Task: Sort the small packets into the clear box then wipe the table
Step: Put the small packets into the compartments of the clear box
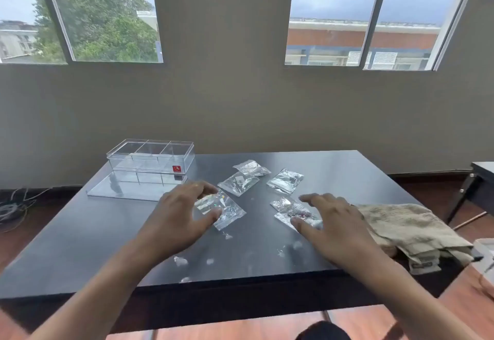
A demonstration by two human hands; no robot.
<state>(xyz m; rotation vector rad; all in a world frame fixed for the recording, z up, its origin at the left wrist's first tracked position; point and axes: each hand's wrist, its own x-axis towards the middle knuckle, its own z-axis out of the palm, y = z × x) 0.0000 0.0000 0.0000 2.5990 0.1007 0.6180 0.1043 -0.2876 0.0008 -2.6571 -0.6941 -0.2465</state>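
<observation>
Several small clear packets lie on the dark table (80, 232). My left hand (176, 216) hovers with spread fingers over the near-left packet (227, 210), thumb and fingertips at its edges. My right hand (334, 224) is spread over the near-right packet (290, 210), fingers touching it. Three more packets lie farther back: one at the centre (238, 183), one behind it (251, 168), one to the right (285, 180). The clear divided box (151, 156) stands at the back left, its flat lid (128, 187) lying on the table in front of it.
A beige cloth (409, 222) is bunched on the table's right edge. White smudges and crumbs (180, 261) dot the near part of the table. Another table (481, 176) stands at the far right. Cables (13, 206) lie on the floor at left.
</observation>
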